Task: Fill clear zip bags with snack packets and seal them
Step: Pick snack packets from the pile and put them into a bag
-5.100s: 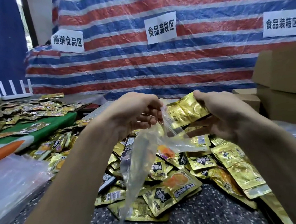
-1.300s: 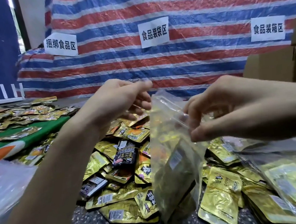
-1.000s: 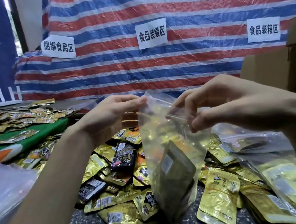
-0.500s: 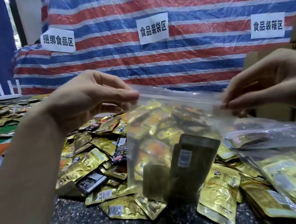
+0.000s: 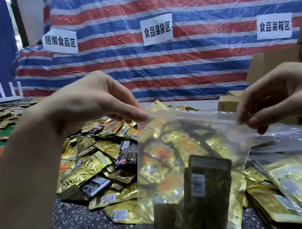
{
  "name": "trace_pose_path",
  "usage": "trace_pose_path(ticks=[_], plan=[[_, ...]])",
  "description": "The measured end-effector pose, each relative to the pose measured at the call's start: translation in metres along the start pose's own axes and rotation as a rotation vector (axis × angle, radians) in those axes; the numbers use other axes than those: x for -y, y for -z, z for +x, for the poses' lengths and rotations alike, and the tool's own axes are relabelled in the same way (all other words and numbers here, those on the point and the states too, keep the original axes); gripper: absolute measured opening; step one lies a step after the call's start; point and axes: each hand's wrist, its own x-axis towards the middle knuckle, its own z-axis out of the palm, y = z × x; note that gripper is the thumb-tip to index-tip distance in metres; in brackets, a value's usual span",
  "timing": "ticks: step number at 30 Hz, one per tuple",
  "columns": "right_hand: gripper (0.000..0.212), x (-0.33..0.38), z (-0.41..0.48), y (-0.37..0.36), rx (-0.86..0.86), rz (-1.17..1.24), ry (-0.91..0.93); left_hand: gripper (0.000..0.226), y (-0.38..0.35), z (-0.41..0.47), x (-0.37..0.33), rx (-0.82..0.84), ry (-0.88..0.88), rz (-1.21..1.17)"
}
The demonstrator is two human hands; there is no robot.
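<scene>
Left hand (image 5: 97,103) and right hand (image 5: 272,99) pinch the limp, light clear plastic zip bag (image 5: 192,147) at its top corners, the best hold.

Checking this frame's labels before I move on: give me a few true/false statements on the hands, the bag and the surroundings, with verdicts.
1. The left hand and the right hand each pinch a top corner of the clear zip bag. True.
2. The zip bag is empty. False: dark packets stand inside it, one showing a barcode.
3. Loose gold snack packets lie heaped on the speckled table. True.
4. Only two paper signs hang behind. False: three paper signs hang on the striped tarp.
</scene>
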Motion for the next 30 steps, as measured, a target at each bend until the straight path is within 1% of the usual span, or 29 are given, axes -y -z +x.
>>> trace_pose_path(ticks=[3,6,7,9,11,13,14,16,17,18,20,22,25,30], plan=[[0.046,0.003,0.001,-0.002,-0.024,-0.032,-0.039,0.037,-0.001,0.000,0.000,-0.020,0.013,0.019],[0.035,0.004,0.004,-0.005,-0.077,0.041,-0.048,0.030,-0.002,0.004,0.002,-0.080,0.021,-0.021],[0.034,0.003,0.005,-0.006,-0.105,0.065,-0.042,0.026,-0.003,0.005,0.003,-0.099,0.023,-0.038],[0.043,0.004,0.008,-0.010,-0.153,0.053,-0.057,0.022,-0.004,0.005,0.003,-0.116,0.023,-0.056],[0.043,0.008,0.009,-0.013,-0.179,0.025,-0.070,0.024,-0.006,0.004,0.000,-0.126,0.013,-0.055],[0.029,0.018,0.010,-0.017,-0.189,-0.016,-0.086,0.029,-0.009,0.002,-0.005,-0.137,-0.011,-0.054],[0.032,0.025,0.010,-0.020,-0.172,-0.080,-0.100,0.030,-0.011,0.002,-0.007,-0.137,-0.029,-0.054],[0.060,0.040,0.013,-0.031,-0.166,-0.283,-0.088,0.027,-0.016,0.002,-0.013,-0.120,-0.077,-0.047],[0.068,0.049,0.016,-0.039,-0.196,-0.357,-0.038,0.024,-0.019,0.002,-0.016,-0.110,-0.103,-0.037],[0.070,0.057,0.020,-0.048,-0.235,-0.389,0.030,0.022,-0.021,0.002,-0.019,-0.101,-0.126,-0.027],[0.059,0.070,0.028,-0.066,-0.321,-0.385,0.179,0.017,-0.024,0.002,-0.025,-0.091,-0.164,-0.013],[0.046,0.076,0.035,-0.078,-0.367,-0.368,0.272,0.016,-0.024,0.000,-0.027,-0.098,-0.196,0.013],[0.030,0.077,0.038,-0.082,-0.368,-0.307,0.277,0.016,-0.023,-0.003,-0.028,-0.113,-0.204,0.019],[0.020,0.072,0.040,-0.082,-0.380,-0.270,0.260,0.008,-0.023,-0.003,-0.027,-0.103,-0.203,0.014]])
